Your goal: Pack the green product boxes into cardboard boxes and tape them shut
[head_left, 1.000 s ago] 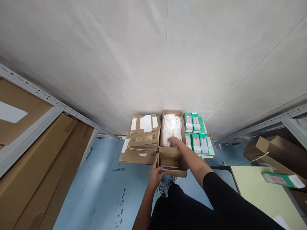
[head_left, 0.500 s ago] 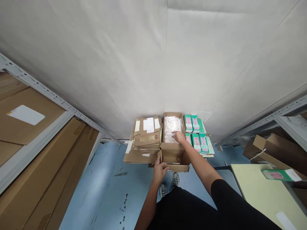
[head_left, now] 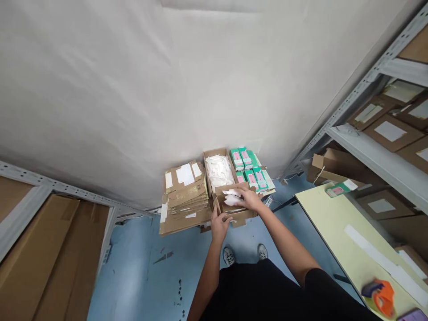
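**White packets pinched in the right hand at the open carton**

The right hand [head_left: 249, 199] is closed on a few white packets [head_left: 232, 199], which sit at the mouth of an open carton [head_left: 238, 216]. The left hand [head_left: 220, 226] grips the left side of that carton, fingers up along its wall. The carton stands at the near edge of the table [head_left: 267, 192], around its middle. Directly behind it, towards the far edge by the wall [head_left: 214, 80], is a long box [head_left: 216, 153] heaped with loose white packets. Green-and-pink boxes [head_left: 260, 177] stand in two rows towards the right edge. Flattened cardboard [head_left: 185, 196] is stacked over the left end, its lowest sheet reaching the near left corner. One green-and-pink package [head_left: 340, 188] lies on a separate yellow desk [head_left: 321, 214], near its far edge.
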A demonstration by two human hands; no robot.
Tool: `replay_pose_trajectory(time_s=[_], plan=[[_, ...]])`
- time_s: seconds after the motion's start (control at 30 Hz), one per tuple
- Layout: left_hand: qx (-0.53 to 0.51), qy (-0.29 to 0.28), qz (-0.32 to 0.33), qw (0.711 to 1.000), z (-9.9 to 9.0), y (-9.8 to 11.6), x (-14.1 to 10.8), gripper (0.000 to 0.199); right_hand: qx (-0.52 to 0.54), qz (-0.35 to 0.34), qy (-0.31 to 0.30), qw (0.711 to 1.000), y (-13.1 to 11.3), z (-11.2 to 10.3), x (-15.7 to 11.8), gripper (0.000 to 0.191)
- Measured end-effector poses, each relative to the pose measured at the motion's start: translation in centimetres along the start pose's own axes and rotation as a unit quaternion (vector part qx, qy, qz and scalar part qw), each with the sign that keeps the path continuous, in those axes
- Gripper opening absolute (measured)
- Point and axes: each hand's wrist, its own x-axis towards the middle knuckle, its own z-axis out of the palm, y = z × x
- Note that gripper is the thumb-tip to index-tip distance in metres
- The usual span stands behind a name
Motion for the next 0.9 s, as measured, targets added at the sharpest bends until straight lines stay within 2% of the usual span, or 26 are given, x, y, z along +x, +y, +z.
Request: replay_pose_trajectory(time_s=[0.07, 0.1, 0.2, 0.3, 0.43, 0.57, 0.67, 0.77, 0.9], plan=[[0.002, -0.005, 0.010, 1.000, 1.0, 1.0, -0.4, 0.013, 0.002, 0.020, 0.010, 1.000, 1.2, -0.4, -2.2, 0.080], [0.004, -0.008, 0.015, 1.000, 1.6, 1.5, -0.5, 0.013, 0.010, 0.025, 0.027, 0.999, 1.9, -0.8, -3.3, 0.081], [0.011, -0.015, 0.037, 0.999, 4.5, 3.4, -0.9, 0.011, 0.037, 0.029, 0.094, 0.994, 4.3, -3.3, -7.1, 0.067], [0.015, -0.040, 0.073, 0.996, 8.6, 6.4, -1.0, 0.012, 0.044, 0.032, 0.174, 0.983, 7.3, -7.0, -11.6, 0.058], [0.011, -0.103, 0.136, 0.985, 15.7, 11.8, -1.7, 0.016, 0.020, 0.107, 0.292, 0.950, 13.3, -12.0, -18.9, 0.059], [0.007, -0.187, 0.201, 0.962, 23.9, 17.3, -3.3, 0.016, 0.002, 0.206, 0.366, 0.908, 20.8, -15.3, -27.5, 0.059], [0.005, -0.251, 0.249, 0.935, 30.3, 21.1, -5.0, 0.013, 0.001, 0.271, 0.397, 0.877, 25.7, -16.7, -34.3, 0.061], [-0.003, -0.311, 0.277, 0.909, 36.0, 24.8, -6.8, 0.010, 0.008, 0.333, 0.418, 0.845, 29.4, -17.6, -40.3, 0.064], [-0.018, -0.380, 0.288, 0.879, 41.4, 28.8, -8.3, 0.011, 0.025, 0.385, 0.464, 0.798, 32.6, -18.4, -45.5, 0.067]])
